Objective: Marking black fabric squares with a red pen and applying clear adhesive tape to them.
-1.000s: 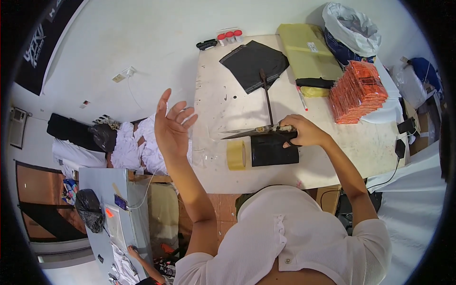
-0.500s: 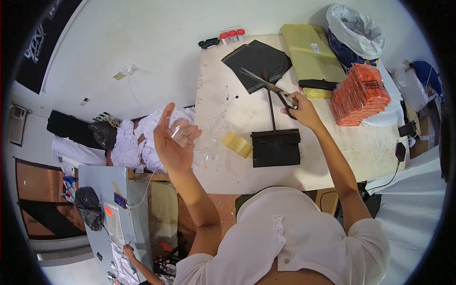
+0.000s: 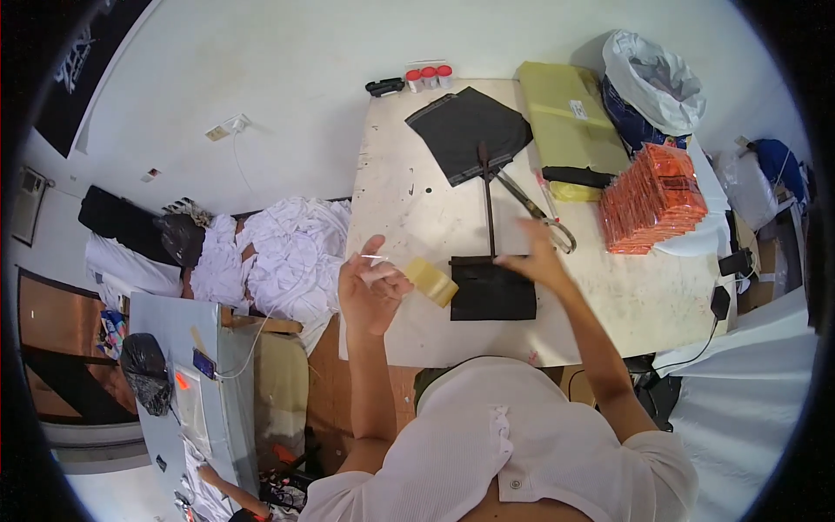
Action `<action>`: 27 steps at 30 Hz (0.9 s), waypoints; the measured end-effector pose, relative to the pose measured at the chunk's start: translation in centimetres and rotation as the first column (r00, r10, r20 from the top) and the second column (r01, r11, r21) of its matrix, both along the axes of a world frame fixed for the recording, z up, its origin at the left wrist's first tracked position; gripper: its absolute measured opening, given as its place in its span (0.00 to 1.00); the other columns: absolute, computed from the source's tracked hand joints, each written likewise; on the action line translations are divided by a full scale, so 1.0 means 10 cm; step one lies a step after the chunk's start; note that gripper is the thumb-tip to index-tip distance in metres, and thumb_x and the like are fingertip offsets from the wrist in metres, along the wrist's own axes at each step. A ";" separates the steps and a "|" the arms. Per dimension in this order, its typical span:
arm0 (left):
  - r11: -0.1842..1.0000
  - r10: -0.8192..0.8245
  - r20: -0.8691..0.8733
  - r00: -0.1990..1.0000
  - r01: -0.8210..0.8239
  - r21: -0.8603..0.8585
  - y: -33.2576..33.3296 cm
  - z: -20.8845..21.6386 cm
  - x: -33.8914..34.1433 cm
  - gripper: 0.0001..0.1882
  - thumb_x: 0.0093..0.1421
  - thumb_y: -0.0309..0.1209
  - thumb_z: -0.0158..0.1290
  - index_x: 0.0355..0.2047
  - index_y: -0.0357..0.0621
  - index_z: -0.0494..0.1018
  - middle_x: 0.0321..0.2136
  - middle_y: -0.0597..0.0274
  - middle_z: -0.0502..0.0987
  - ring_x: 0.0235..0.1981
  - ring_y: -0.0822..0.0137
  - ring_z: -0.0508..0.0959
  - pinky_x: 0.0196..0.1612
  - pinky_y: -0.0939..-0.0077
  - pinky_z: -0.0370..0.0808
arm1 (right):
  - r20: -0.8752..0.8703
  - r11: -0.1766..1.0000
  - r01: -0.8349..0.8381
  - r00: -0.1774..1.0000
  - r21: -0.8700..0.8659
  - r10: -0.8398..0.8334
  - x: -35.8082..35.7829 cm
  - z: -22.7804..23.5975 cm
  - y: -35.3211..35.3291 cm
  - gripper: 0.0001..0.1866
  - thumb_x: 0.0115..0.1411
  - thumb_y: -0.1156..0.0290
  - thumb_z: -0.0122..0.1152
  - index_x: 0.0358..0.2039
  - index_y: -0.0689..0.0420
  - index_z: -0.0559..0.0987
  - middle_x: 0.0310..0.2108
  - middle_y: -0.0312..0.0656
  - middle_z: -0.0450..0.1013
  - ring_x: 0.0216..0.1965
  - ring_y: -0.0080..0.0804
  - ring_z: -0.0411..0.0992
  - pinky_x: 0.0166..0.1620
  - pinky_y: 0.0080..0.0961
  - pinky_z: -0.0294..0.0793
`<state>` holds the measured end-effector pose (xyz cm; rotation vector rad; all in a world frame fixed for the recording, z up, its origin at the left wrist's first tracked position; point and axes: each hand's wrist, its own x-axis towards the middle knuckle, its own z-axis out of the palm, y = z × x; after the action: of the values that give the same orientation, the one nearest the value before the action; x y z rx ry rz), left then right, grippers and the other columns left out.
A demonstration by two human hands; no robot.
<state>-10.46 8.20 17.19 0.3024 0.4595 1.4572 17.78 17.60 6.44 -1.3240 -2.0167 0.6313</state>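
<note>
My left hand (image 3: 372, 291) is raised at the near left of the table, fingers curled around a clear, shiny strip of film (image 3: 376, 270) that looks like tape. Just right of it lies a yellowish tape roll (image 3: 430, 281). My right hand (image 3: 541, 259), somewhat blurred, hovers with thumb and fingers apart by the top right corner of a folded black packet (image 3: 493, 296). From that packet a thin dark rod (image 3: 489, 209) runs away from me onto a black plastic sheet (image 3: 470, 126). Scissors (image 3: 524, 198) lie beyond my right hand, touching nothing I hold.
A stack of orange packets (image 3: 654, 202) stands at the right, beside a yellow wrapped bundle (image 3: 572, 113) and a white-lined sack (image 3: 652, 78). Red-lidded jars (image 3: 430, 78) line the back edge. At lower left another person's hand (image 3: 209, 475) rests over white cloth.
My right hand has let go of the scissors, now lying on the table, and moved nearer toward the black packet. My left hand has come right and down, close to the tape roll.
</note>
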 end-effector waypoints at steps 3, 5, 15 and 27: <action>0.996 0.080 -0.085 0.993 -0.083 -0.023 0.03 0.09 0.05 0.21 0.59 0.47 0.44 0.48 0.50 0.68 0.19 0.65 0.75 0.16 0.72 0.66 0.25 0.75 0.65 | -0.184 0.835 -0.419 0.908 -0.356 0.377 -0.60 0.26 -0.34 0.39 0.41 0.56 0.71 0.51 0.59 0.66 0.47 0.47 0.67 0.50 0.36 0.64 0.52 0.33 0.63; 0.998 0.059 -0.115 0.992 -0.057 0.017 0.04 0.09 0.03 0.22 0.59 0.47 0.43 0.50 0.52 0.67 0.20 0.67 0.75 0.18 0.73 0.67 0.26 0.74 0.65 | -0.335 0.622 -0.566 0.823 -0.541 0.458 -0.82 0.17 -0.39 0.36 0.44 0.60 0.70 0.51 0.60 0.67 0.44 0.45 0.69 0.46 0.29 0.66 0.49 0.28 0.66; 0.877 -0.189 0.101 0.977 0.122 0.464 -0.22 -0.31 -0.65 0.26 0.63 0.50 0.35 0.57 0.53 0.59 0.36 0.57 0.77 0.38 0.64 0.75 0.41 0.63 0.71 | -0.969 0.235 -0.966 0.054 -0.112 -0.240 -0.05 0.59 -0.53 0.36 0.60 0.50 0.50 0.59 0.62 0.56 0.48 0.40 0.67 0.49 0.26 0.66 0.51 0.24 0.64; 0.943 -0.275 0.319 0.907 0.191 0.273 0.30 -0.42 0.34 0.29 0.60 0.55 0.36 0.52 0.50 0.65 0.30 0.65 0.76 0.29 0.64 0.74 0.33 0.66 0.70 | 0.482 0.645 0.696 0.703 -0.316 -0.523 1.64 0.26 -1.00 0.46 0.48 0.37 0.56 0.48 0.72 0.65 0.40 0.62 0.69 0.40 0.53 0.71 0.44 0.38 0.69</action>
<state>-7.07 11.19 12.95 0.2662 -0.0448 1.2927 34.21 7.64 9.03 -2.4462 -1.4926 0.6010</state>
